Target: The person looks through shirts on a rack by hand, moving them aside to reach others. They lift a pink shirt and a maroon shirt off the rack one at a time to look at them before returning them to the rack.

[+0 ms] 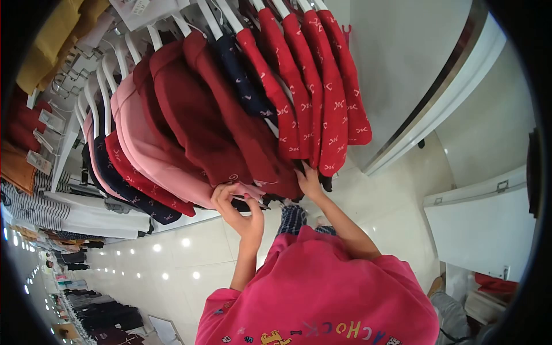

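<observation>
Clothes hang on white hangers from a rack in front of me. My left hand [234, 211] is at the lower edge of a maroon garment [201, 121], thumb and fingers curled near a pink piece of cloth; whether it grips anything is unclear. My right hand [310, 183] touches the hanging clothes lower right, between the maroon garment and a red patterned garment [335, 115], its fingertips partly hidden by fabric. A navy patterned garment [244, 80] hangs between the maroon and red ones. Pink garments [149, 144] hang to the left.
Striped clothing [40, 210] and white clothing [103, 218] hang at the left. A white cabinet [480, 224] stands at the right. Part of another person, in grey trousers [448, 313], shows at the lower right. Dark clothes [106, 313] hang on a far rack, lower left.
</observation>
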`<state>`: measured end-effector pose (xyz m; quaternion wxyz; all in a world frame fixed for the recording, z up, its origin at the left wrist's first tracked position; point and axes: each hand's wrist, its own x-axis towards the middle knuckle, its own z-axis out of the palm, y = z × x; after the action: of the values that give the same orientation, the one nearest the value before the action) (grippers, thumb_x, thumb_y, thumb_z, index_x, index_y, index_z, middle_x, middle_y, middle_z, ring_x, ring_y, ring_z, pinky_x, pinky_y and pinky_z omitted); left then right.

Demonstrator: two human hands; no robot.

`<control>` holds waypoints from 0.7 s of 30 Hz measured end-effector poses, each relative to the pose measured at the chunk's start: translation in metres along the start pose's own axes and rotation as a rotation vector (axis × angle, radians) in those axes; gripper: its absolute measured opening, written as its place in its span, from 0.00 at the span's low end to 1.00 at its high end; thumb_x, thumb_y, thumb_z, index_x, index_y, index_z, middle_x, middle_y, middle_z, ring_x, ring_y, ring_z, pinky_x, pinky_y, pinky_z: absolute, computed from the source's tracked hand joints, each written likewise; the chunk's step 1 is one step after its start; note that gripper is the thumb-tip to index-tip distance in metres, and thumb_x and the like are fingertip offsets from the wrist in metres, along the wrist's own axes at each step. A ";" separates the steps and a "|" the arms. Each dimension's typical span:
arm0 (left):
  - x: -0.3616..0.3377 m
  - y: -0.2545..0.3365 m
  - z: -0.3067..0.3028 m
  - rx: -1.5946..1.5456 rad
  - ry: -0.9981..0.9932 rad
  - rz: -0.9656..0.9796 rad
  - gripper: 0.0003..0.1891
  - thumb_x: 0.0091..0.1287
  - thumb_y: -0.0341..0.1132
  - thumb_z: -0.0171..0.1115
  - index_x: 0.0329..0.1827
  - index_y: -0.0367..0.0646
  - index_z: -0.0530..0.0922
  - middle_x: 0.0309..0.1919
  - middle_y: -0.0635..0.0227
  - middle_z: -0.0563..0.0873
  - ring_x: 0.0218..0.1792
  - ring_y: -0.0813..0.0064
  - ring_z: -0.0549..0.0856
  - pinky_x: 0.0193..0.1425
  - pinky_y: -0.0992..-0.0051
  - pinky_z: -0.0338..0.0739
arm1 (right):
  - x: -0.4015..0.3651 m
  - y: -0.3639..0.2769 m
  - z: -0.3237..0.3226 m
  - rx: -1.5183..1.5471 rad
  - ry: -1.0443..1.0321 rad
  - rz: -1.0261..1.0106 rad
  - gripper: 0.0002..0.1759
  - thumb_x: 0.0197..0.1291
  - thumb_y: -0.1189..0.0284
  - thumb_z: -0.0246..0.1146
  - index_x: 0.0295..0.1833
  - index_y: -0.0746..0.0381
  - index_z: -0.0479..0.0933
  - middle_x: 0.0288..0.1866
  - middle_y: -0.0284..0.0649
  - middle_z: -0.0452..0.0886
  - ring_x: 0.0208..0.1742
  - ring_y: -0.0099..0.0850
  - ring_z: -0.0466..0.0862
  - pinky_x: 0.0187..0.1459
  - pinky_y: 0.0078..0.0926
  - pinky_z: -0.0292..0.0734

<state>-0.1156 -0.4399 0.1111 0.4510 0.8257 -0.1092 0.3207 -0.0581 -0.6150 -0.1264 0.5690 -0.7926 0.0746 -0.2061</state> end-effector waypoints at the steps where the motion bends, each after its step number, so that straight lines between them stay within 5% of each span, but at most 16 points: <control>1: -0.006 0.000 0.000 0.060 0.031 0.012 0.24 0.60 0.18 0.63 0.60 0.35 0.72 0.62 0.56 0.71 0.61 0.66 0.76 0.67 0.68 0.72 | -0.002 -0.005 -0.002 0.018 0.020 0.028 0.23 0.67 0.76 0.57 0.66 0.68 0.76 0.56 0.60 0.84 0.63 0.57 0.81 0.63 0.41 0.75; 2: -0.018 -0.014 0.005 -0.052 0.006 -0.025 0.31 0.60 0.25 0.73 0.65 0.35 0.67 0.65 0.53 0.66 0.65 0.62 0.72 0.70 0.64 0.70 | -0.001 -0.036 -0.011 0.112 0.046 -0.028 0.23 0.68 0.73 0.59 0.67 0.70 0.75 0.55 0.65 0.83 0.62 0.61 0.80 0.65 0.44 0.73; 5: -0.050 -0.018 0.023 -0.091 -0.200 -0.274 0.34 0.60 0.33 0.79 0.64 0.33 0.68 0.63 0.52 0.70 0.62 0.60 0.75 0.68 0.64 0.71 | -0.024 -0.030 -0.001 0.325 -0.034 0.134 0.21 0.68 0.71 0.58 0.63 0.72 0.76 0.51 0.65 0.84 0.57 0.61 0.83 0.59 0.43 0.77; 8: -0.071 -0.035 0.039 -0.153 -0.462 -0.264 0.34 0.58 0.39 0.83 0.62 0.33 0.73 0.58 0.54 0.79 0.57 0.61 0.81 0.64 0.65 0.74 | -0.064 -0.031 0.002 0.281 -0.361 0.113 0.22 0.67 0.64 0.63 0.54 0.75 0.77 0.41 0.66 0.84 0.48 0.59 0.87 0.47 0.44 0.80; 11: -0.066 -0.026 0.040 -0.121 -0.539 -0.501 0.23 0.66 0.47 0.75 0.50 0.34 0.83 0.48 0.58 0.88 0.48 0.61 0.86 0.60 0.62 0.77 | -0.117 -0.036 0.007 0.177 -0.692 0.026 0.23 0.68 0.62 0.66 0.50 0.75 0.77 0.34 0.65 0.83 0.38 0.61 0.87 0.40 0.47 0.80; 15: -0.093 -0.089 0.054 -0.069 -0.311 -0.563 0.21 0.72 0.47 0.70 0.47 0.32 0.86 0.45 0.59 0.92 0.45 0.64 0.89 0.56 0.66 0.80 | -0.128 -0.057 0.007 0.204 -0.597 -0.070 0.26 0.64 0.68 0.68 0.62 0.74 0.77 0.31 0.64 0.82 0.33 0.59 0.85 0.38 0.49 0.79; 21: -0.112 -0.137 0.059 -0.183 -0.290 -0.592 0.26 0.76 0.47 0.66 0.59 0.27 0.81 0.54 0.55 0.88 0.50 0.67 0.86 0.58 0.68 0.79 | -0.140 -0.002 -0.004 -0.022 -0.762 0.105 0.16 0.52 0.76 0.67 0.48 0.66 0.78 0.35 0.56 0.84 0.42 0.57 0.86 0.41 0.49 0.79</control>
<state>-0.1114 -0.4222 -0.0749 0.5764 0.8148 0.0439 0.0440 -0.1868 -0.5688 -0.1575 0.5573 -0.8134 -0.0997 0.1335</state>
